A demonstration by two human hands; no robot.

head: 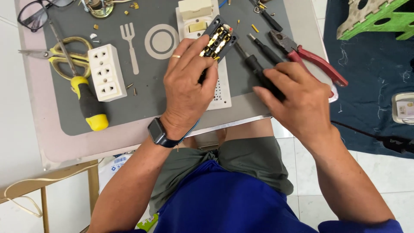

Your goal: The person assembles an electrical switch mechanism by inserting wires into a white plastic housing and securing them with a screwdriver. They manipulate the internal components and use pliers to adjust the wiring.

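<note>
On the counter (pixel 142 125), the left hand (pixel 187 88) grips a black socket insert (pixel 219 41) above the white faceplate (pixel 220 92); the right hand (pixel 297 101), just right, clasps a black screwdriver (pixel 254 64), best kept square to the brass screws.

A small pale pinkish tabletop (pixel 30 129) is standing on slim wooden legs (pixel 92 183), with a grey rectangular mat printed with a fork and plate outline (pixel 146 92) covering most of it. A floor of glossy white square tiles (pixel 375 172) is showing below and along its right edge. A dark blue cloth (pixel 366 86) is lying across the floor there. Even, soft light is falling everywhere.
</note>
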